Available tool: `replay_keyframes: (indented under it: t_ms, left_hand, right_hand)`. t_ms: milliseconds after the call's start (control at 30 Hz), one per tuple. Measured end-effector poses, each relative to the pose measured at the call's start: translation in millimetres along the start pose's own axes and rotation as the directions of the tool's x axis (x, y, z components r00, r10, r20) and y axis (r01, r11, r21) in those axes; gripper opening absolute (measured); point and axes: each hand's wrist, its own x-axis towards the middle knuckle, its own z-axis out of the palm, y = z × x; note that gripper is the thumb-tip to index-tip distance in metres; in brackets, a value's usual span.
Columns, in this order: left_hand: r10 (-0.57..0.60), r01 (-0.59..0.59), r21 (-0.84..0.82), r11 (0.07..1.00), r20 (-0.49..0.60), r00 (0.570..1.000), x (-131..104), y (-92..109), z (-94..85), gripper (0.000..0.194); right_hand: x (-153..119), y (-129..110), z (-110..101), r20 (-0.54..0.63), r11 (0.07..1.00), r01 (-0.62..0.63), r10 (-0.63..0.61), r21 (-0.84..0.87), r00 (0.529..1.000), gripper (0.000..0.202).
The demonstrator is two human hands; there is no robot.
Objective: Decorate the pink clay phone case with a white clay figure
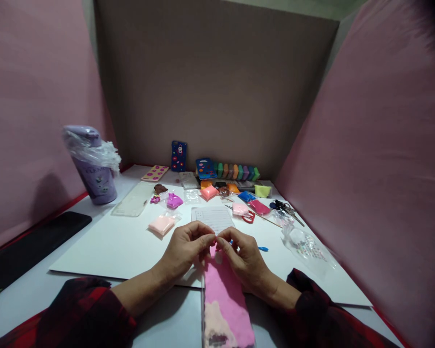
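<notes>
My left hand point(188, 244) and my right hand point(243, 253) meet at the far end of a phone case point(226, 299) covered in pink clay, with a pale peach patch at its near end. Both thumbs and forefingers pinch a small piece of dark pink clay point(216, 238) between them. A small whitish spot point(218, 257) shows on the pink surface just below my fingertips. Beyond the hands lies a lined paper sheet point(213, 217). The tip of a blue tool point(263, 249) sticks out to the right of my right hand.
Clay packets lie across the white board point(105, 246), among them a peach one point(162, 224) and a red one point(260, 207). Red-handled scissors point(249, 217), keys point(288, 209) and a bag of beads point(308, 246) are on the right. A lilac bottle point(94, 169) stands at left beside a clear case point(134, 199).
</notes>
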Motion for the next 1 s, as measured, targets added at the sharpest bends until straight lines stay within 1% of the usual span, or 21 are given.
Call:
replay_keyframes:
  t_ms: [100,233,400,467,600,667,767,900,1000]
  left_hand:
    - [-0.012,0.012,-0.004,1.0,0.022,1.0,0,0,1.1,0.018]
    - [-0.013,0.012,0.059,0.998,0.018,1.0,0,0,2.0,0.018]
    - [-0.018,0.016,0.077,0.997,0.032,0.999,-2,2,3.9,0.019]
    - [-0.024,0.023,0.056,0.998,0.018,1.0,-2,4,4.5,0.02]
    - [-0.026,0.025,-0.026,0.999,-0.046,0.999,0,6,3.1,0.019]
    - [-0.017,0.014,-0.05,0.999,-0.06,0.998,1,6,2.0,0.017]
    - [-0.02,0.017,-0.049,0.999,-0.047,0.999,1,5,1.6,0.017]
    - [-0.029,0.029,-0.004,1.0,-0.034,0.999,1,4,2.6,0.014]
    - [-0.023,0.024,0.029,0.999,-0.031,0.999,1,2,2.5,0.017]
  right_hand:
    - [0,1,0,0.009,1.0,-0.007,0.007,0.004,1.0,0.018]
    - [-1,2,1,0.015,1.0,-0.022,0.022,0.019,1.0,0.017]
    - [0,-1,1,0.009,0.997,-0.041,0.041,0.059,0.999,0.017]
    - [1,-1,1,-0.019,0.995,-0.056,0.057,0.077,0.998,0.017]
    - [2,7,0,-0.119,0.986,-0.103,0.118,0.128,0.986,0.021]
    - [2,11,0,-0.131,0.979,-0.119,0.142,0.165,0.981,0.025]
    - [1,13,0,-0.108,0.967,-0.135,0.162,0.218,0.981,0.027]
    - [1,10,0,-0.062,0.953,-0.147,0.169,0.265,0.984,0.025]
    - [1,7,0,-0.037,0.946,-0.155,0.172,0.284,0.984,0.026]
